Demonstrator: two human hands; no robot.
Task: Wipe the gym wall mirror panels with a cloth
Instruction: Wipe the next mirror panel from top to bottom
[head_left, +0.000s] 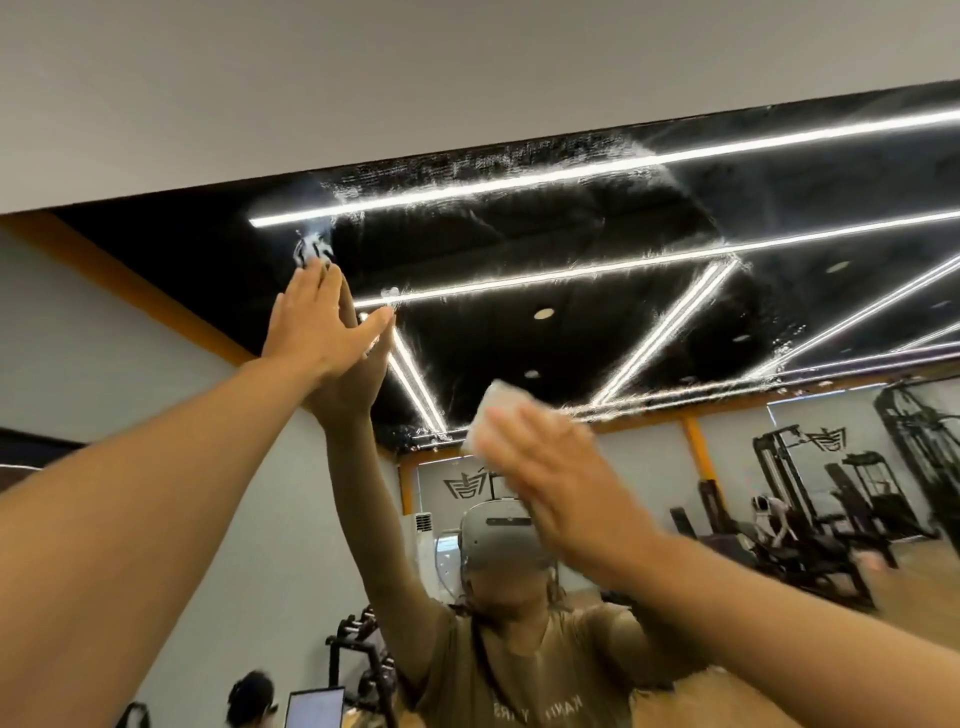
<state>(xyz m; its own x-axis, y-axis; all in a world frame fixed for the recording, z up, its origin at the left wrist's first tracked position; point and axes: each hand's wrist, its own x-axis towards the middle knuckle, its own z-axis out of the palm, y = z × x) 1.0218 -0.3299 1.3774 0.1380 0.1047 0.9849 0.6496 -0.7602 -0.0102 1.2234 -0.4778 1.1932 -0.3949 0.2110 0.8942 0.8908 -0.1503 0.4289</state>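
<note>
1. The left hand (311, 317) reaches high, arm stretched up and to the right, fingers straight and together, thumb spread, palm flat against the mirror (597, 291) near its upper left corner.
2. Its reflection meets it fingertip to fingertip on the glass, right beside a small white smear.
3. The right hand (550, 467) is lower and further right, motion-blurred, fingers extended and pressing a pale cloth (491, 415) flat on the mirror; the cloth shows just above and left of the fingers.
4. Streaky wet wipe marks run across the upper glass, over the reflected ceiling light strips (571, 174).
5. In the reflection, the person wears a tan T-shirt and a head-mounted camera, both arms raised.
6. Far right in the reflection: gym machines (831, 493). Low left: a dumbbell rack (363, 644).
</note>
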